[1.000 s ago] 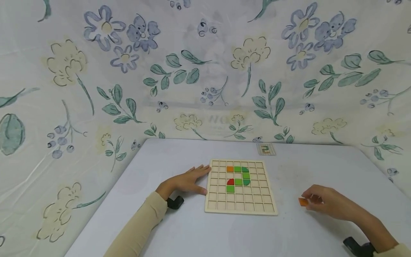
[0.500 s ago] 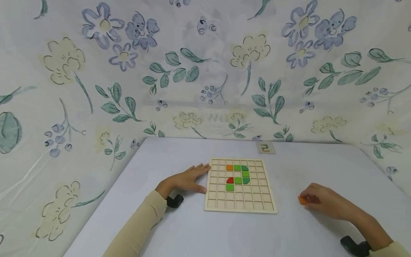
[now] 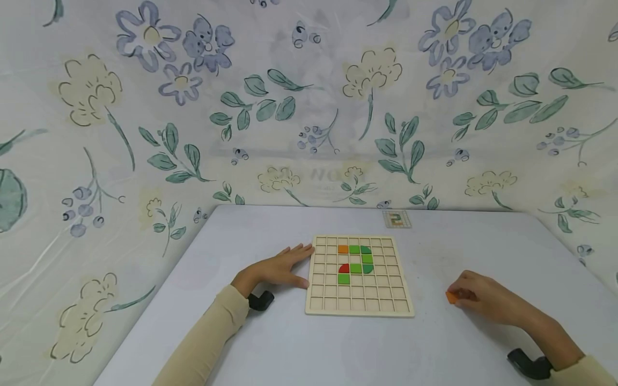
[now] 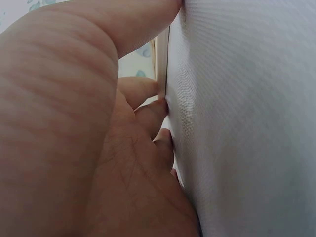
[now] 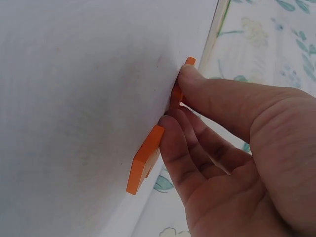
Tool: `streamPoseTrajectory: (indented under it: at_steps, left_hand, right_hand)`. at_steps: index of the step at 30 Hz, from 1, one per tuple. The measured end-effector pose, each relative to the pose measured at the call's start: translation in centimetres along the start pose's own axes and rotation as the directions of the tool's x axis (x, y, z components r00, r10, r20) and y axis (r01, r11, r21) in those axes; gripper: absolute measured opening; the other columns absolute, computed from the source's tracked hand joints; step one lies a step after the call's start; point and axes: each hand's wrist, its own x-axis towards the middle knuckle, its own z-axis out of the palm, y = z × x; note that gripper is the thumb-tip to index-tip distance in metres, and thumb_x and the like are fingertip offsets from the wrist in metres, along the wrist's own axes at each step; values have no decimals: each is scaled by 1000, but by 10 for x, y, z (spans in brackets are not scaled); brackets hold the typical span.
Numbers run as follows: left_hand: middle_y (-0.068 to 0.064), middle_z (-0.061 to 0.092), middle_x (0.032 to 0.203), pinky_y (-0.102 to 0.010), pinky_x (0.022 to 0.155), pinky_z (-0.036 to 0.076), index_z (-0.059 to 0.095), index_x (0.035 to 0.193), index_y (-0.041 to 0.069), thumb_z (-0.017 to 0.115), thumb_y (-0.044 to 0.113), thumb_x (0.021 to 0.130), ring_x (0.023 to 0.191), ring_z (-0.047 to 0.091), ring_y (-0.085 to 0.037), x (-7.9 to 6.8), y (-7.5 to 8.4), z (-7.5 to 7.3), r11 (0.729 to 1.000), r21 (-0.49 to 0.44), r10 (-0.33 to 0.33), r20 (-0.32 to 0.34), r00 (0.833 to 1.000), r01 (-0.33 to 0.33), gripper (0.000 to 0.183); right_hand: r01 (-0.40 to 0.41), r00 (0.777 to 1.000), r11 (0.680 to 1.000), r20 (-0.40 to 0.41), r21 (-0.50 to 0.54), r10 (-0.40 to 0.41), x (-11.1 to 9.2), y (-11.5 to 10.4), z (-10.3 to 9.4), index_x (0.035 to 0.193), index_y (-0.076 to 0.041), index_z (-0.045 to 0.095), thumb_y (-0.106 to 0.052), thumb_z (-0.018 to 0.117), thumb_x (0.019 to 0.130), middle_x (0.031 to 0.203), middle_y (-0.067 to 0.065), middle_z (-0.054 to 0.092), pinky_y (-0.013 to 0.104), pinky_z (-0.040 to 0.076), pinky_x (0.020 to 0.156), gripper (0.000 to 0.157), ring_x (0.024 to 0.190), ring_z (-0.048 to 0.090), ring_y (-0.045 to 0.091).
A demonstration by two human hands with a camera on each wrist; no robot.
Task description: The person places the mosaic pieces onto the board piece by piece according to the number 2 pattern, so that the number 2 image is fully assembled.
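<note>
A square wooden grid board (image 3: 333, 305) lies on the table, with green, red and orange tiles in some cells forming a bent line. At its left edge, my left hand (image 3: 275, 269) rests with fingers spread, thumb and fingertips against the rim. My right hand (image 3: 487, 297) is on the table well to the right of the board, thumb and fingers curled together on an orange tile (image 3: 451, 297). In the right wrist view, one orange piece (image 5: 145, 158) sticks out by the fingertips and another orange piece (image 5: 190, 61) shows at the thumb; the fingers partly hide them.
A small pattern card (image 3: 397, 219) with a bent figure lies behind the board, towards the table's back edge. The white table (image 3: 289, 348) meets a flower-printed cloth (image 3: 270, 134) at the back. A black wrist device sits on each arm.
My right thumb and fingers have drawn closer together around the orange tile, and less of it shows. My left hand stays at the board's edge. The view has shifted slightly.
</note>
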Motion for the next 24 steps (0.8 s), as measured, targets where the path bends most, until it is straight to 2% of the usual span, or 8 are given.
streamPoseTrajectory:
  at_steps: [5, 14, 20, 24]
  left_hand:
    - [-7, 13, 169, -48, 129, 1, 19, 161, 10, 74, 46, 87, 158, 4, -27, 0, -2, 0, 1000, 2, 5, -2, 1000, -5, 99]
    - [-8, 13, 169, -48, 129, 0, 18, 160, 9, 73, 46, 88, 158, 3, -28, 1, -1, -1, 1000, 5, 19, -6, 1000, -19, 99]
    - [-8, 13, 169, -48, 129, 0, 17, 161, 9, 73, 45, 88, 158, 3, -28, 0, -2, -1, 1000, -2, 16, 1, 1000, -16, 99]
    - [-8, 12, 169, -48, 129, 0, 16, 161, 9, 73, 46, 88, 158, 2, -28, 0, -2, -1, 1000, 2, 24, 6, 1000, -24, 99]
  right_hand:
    - [-4, 1000, 1000, 13, 1, 4, 1, -1, 1, 102, -6, 73, -7, 77, 83, 91, -9, 58, 16, 53, 65, 20, 78, 49, -7]
    - [3, 1000, 999, -11, -37, -4, 2, -5, -1, 99, -8, 69, -8, 77, 83, 93, -8, 58, 16, 54, 66, 17, 80, 51, -6]
    - [-41, 999, 999, 20, -4, 41, 4, -8, 1, 100, -9, 69, -8, 76, 84, 94, -7, 62, 16, 55, 67, 18, 80, 53, -5]
    - [-34, 999, 999, 24, 27, 33, 4, -11, 0, 101, -8, 69, -7, 76, 83, 94, -6, 63, 17, 54, 66, 19, 80, 54, -5]
